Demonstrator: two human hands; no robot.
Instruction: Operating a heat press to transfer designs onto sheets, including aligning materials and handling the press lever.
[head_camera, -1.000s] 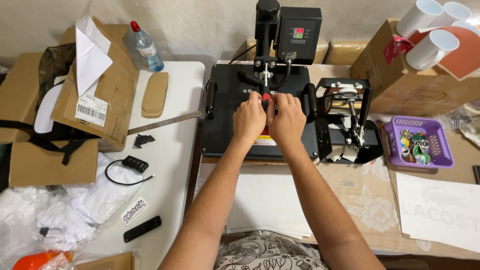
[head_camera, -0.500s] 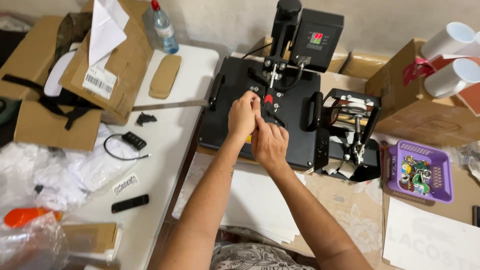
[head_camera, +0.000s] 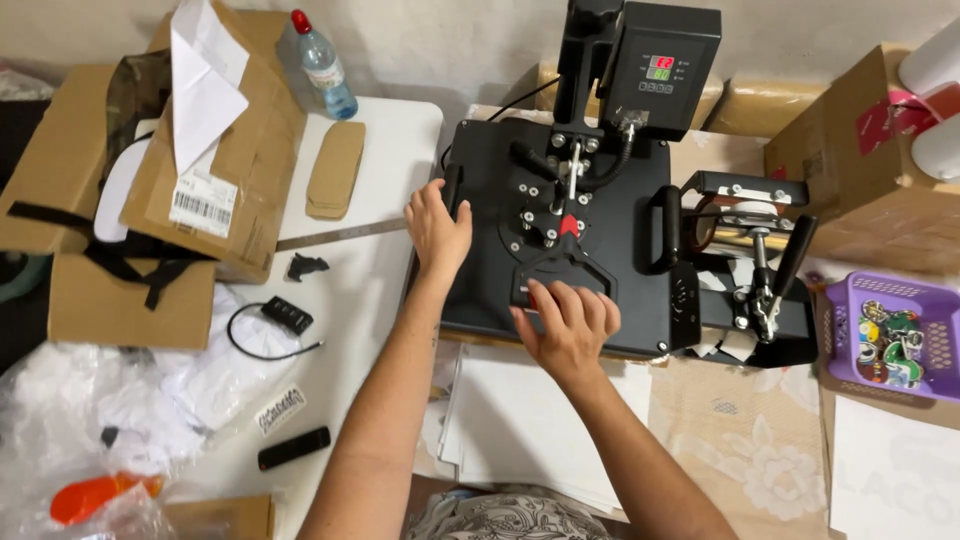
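Hands (head_camera: 500, 275) on heat press (head_camera: 570, 230), purple basket (head_camera: 838, 330) holding trinkets (head_camera: 888, 345)

A white table (head_camera: 395, 130) carried cardboard boxes (head_camera: 130, 190), a clear water bottle (head_camera: 322, 70), a tan pad (head_camera: 335, 168), a metal ruler (head_camera: 340, 233) and a black cable (head_camera: 265, 335) — while beside it a patterned cloth (head_camera: 740, 440) bore the black heat press (head_camera: 590, 230), white paper sheets (head_camera: 520, 425) and a purple basket (head_camera: 890, 335).

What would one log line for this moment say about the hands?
left hand: gripping left edge of flat black metal heat press | right hand: resting on press's front handle plate | surface: white table
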